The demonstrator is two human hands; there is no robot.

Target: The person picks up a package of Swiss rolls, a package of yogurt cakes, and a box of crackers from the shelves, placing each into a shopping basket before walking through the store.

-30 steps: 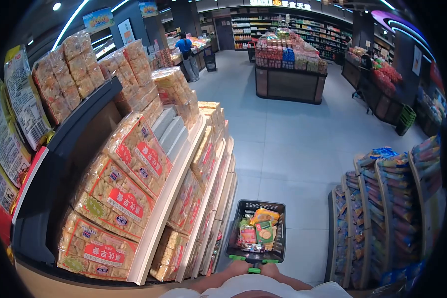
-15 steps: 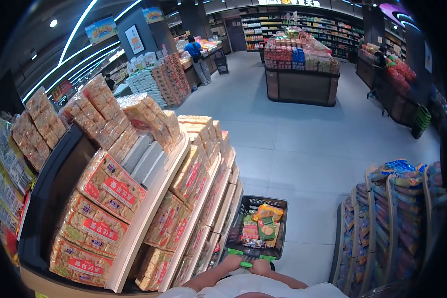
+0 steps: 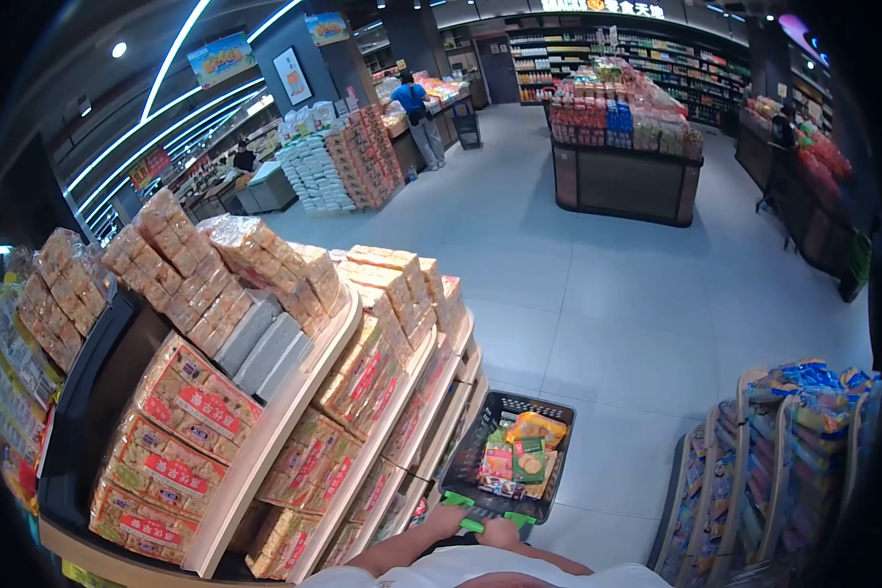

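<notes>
At the bottom centre, a black basket cart with green handle parts stands in front of me. My left hand is closed round the left side of its handle, and my right hand is closed round the right side. Inside the basket lie a green package, an orange-yellow bag, a pink-red package and other packaged goods.
Close on the left stands a tiered shelf of boxed snacks. Another snack shelf is at the lower right. Ahead are a display island, stacked packages and a person in blue by a counter.
The view has turned slightly to the left, so the far displays and the person sit further right. Both hands remain on the cart handle.
</notes>
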